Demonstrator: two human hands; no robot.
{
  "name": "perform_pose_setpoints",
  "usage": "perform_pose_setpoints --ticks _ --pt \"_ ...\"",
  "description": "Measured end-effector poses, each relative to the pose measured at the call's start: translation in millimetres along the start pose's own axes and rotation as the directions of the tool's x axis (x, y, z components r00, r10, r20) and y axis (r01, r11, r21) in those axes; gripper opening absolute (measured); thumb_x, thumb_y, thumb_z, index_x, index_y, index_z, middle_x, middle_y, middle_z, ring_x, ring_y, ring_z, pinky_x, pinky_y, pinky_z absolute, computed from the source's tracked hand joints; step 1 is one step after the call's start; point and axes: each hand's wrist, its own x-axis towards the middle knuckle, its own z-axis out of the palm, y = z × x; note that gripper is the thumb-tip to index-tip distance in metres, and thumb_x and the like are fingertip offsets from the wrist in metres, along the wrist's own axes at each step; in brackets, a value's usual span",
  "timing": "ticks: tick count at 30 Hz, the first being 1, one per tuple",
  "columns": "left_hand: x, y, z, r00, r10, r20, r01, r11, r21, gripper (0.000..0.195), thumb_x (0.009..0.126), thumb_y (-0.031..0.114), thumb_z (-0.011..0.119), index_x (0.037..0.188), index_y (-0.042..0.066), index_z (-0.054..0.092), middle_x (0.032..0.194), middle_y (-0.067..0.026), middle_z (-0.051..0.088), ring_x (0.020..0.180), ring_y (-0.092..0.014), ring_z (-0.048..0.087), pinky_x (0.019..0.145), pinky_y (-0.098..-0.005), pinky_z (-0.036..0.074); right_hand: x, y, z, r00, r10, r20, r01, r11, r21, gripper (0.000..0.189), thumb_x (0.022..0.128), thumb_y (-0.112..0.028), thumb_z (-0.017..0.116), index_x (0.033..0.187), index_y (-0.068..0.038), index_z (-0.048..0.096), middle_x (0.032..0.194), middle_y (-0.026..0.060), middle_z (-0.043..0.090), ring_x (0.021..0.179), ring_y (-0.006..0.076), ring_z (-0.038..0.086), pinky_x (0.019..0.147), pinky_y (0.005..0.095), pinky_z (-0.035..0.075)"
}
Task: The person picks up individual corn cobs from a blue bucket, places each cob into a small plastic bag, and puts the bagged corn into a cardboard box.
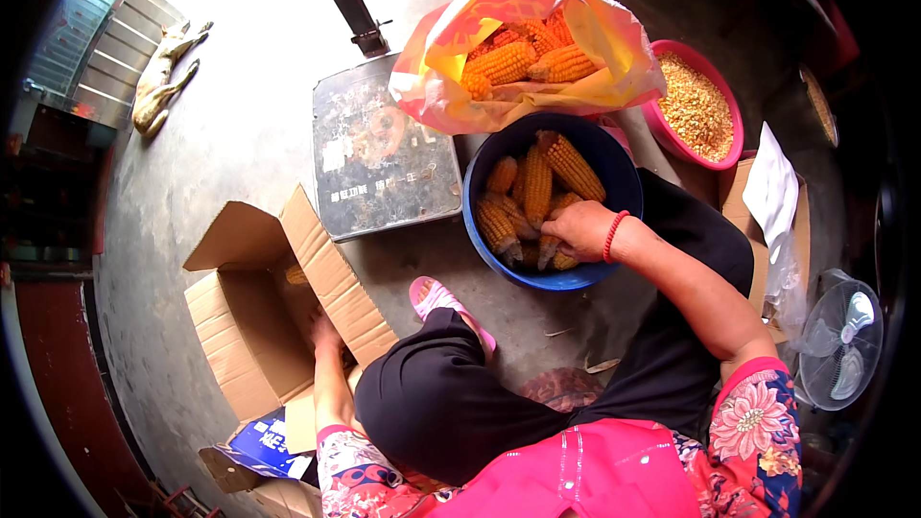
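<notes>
My right hand [581,230], with a red bead bracelet at its wrist, reaches into a blue bucket [624,158]. Its fingers close around the lower part of a dried corn cob [548,250] among several other yellow cobs [572,167]. My left hand [325,332] is down inside an open cardboard box [262,334]. The box flap and shadow hide its fingers, so what it touches cannot be made out. Part of a yellow corn cob [296,274] shows deeper in that box.
A sack [439,97] of orange cobs stands behind the bucket, beside a platform scale [385,151]. Right of it is a pink basin [734,131] of loose kernels. A fan [842,342] and another carton [757,280] stand at right. A dog [160,83] lies far left.
</notes>
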Motion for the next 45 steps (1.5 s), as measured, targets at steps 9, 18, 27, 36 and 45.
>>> perform_pose_setpoints --ticks 9,18,27,36,45 --pt "7 -22 -1 0.982 -0.189 -0.011 0.171 0.914 -0.367 0.088 0.069 0.038 0.072 0.136 0.002 0.028 0.128 -0.0277 0.043 0.113 -0.039 0.049 0.092 -0.0437 0.043 -7 6 -21 0.996 0.051 -0.078 -0.045 0.996 0.071 0.027 0.075 -0.018 0.060 0.100 -0.008 0.061 0.089 0.0158 0.062 0.086 0.0351 0.060 0.074 0.0445 0.048" --pt "-87 1 -133 0.935 0.026 -0.354 -0.355 0.117 -0.928 0.071 0.068 0.017 0.074 0.128 0.012 0.037 0.103 -0.0050 0.051 0.093 -0.017 0.053 0.080 -0.0321 0.045 -21 5 -55 0.962 -0.008 -0.273 0.033 0.996 0.088 0.022 0.075 -0.016 0.059 0.093 -0.004 0.056 0.086 0.0170 0.057 0.085 0.0361 0.058 0.074 0.0443 0.047" --pt "-196 293 -261 0.559 0.799 -0.219 -0.679 0.290 -0.674 0.104 0.051 0.019 0.084 0.136 0.007 0.026 0.113 -0.0104 0.052 0.105 -0.021 0.052 0.093 -0.0331 0.043 -36 20 -66 0.906 -0.005 -0.423 0.063 0.990 0.124 0.023 0.077 -0.012 0.059 0.098 -0.004 0.057 0.085 0.0157 0.058 0.084 0.0341 0.057 0.073 0.0413 0.047" --pt "-144 285 -251 0.443 0.852 -0.279 -0.811 0.249 -0.529 0.057 0.067 0.032 0.075 0.113 0.004 0.056 0.106 -0.0132 0.058 0.101 -0.019 0.054 0.090 -0.0313 0.043 -50 33 -69 0.910 0.055 -0.412 0.010 0.988 0.155 0.015 0.075 -0.008 0.058 0.089 -0.002 0.056 0.079 0.0176 0.055 0.076 0.0370 0.055 0.067 0.0428 0.044" --pt "-82 10 -159 0.929 0.309 0.204 -0.284 0.948 -0.144 0.040 0.071 0.033 0.070 0.101 0.007 0.068 0.100 -0.0116 0.067 0.093 -0.023 0.064 0.083 -0.0327 0.049 -37 17 -59 0.949 0.051 -0.312 0.037 0.962 0.270 0.022 0.072 0.000 0.058 0.094 -0.001 0.055 0.078 0.0143 0.053 0.067 0.0298 0.054 0.060 0.0355 0.044"
